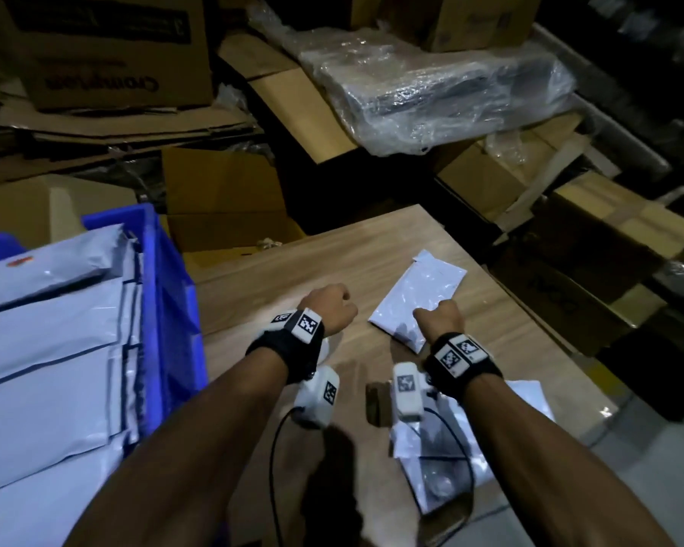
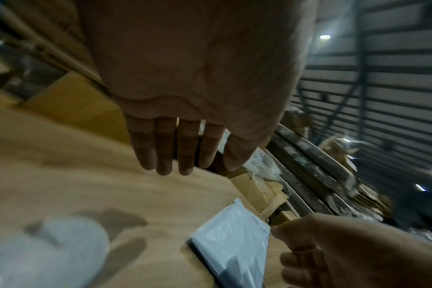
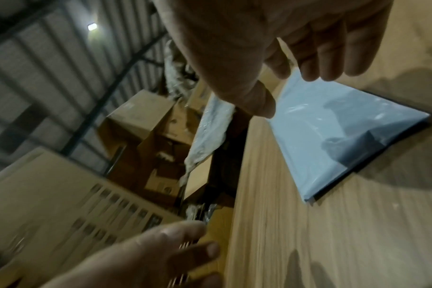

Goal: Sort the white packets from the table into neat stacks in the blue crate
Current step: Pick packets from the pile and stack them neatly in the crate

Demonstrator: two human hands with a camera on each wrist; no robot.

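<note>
- My right hand [image 1: 439, 315] hovers over the near end of a white packet [image 1: 417, 298] on the table [image 1: 332, 250], fingers loose, gripping nothing.
- My left hand [image 1: 330, 305], fingers straight and empty, is over bare wood; the blue crate [image 1: 170, 294] is to its left.

Table [image 1: 293, 266]: we see bare wood between crate and packet, and ahead of both hands up to the far edge.
Crate [image 1: 174, 294]: blue wall stands along the table's left side, just beside the left hand [image 1: 329, 307]; packets stacked inside fill it close to the rim.
Packet [image 1: 419, 298]: lies flat ahead of the right hand [image 1: 439, 317], near the right edge; low, we can pass over it.
Near packets [image 1: 530, 400]: lie under the right forearm, with a cable across them.
Boxes [image 1: 222, 199]: cardboard crowds beyond the far and right edges; a wrapped bundle [image 1: 431, 92] sits above them.
</note>
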